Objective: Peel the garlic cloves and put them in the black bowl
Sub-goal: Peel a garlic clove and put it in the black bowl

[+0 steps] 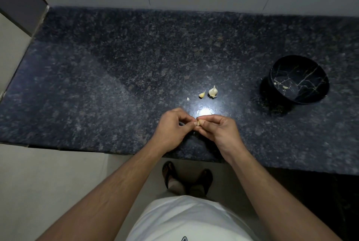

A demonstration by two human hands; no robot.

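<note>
We are seeing the left hand point(172, 127) and right hand point(217, 130) pinching one garlic clove point(198, 123) between fingertips above the countertop point(97, 85); its axis is seemingly lying crosswise. Beyond, a loose clove point(202, 94) is pointing away beside the garlic bulb point(213, 91). The black bowl point(299, 79) is sitting far right.

No readable text, label, brand, number or sign anywhere.

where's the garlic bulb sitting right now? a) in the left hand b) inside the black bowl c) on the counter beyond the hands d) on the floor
c: the bulb sits on the counter beyond both hands, beside a loose clove, well left of the bowl.
</note>
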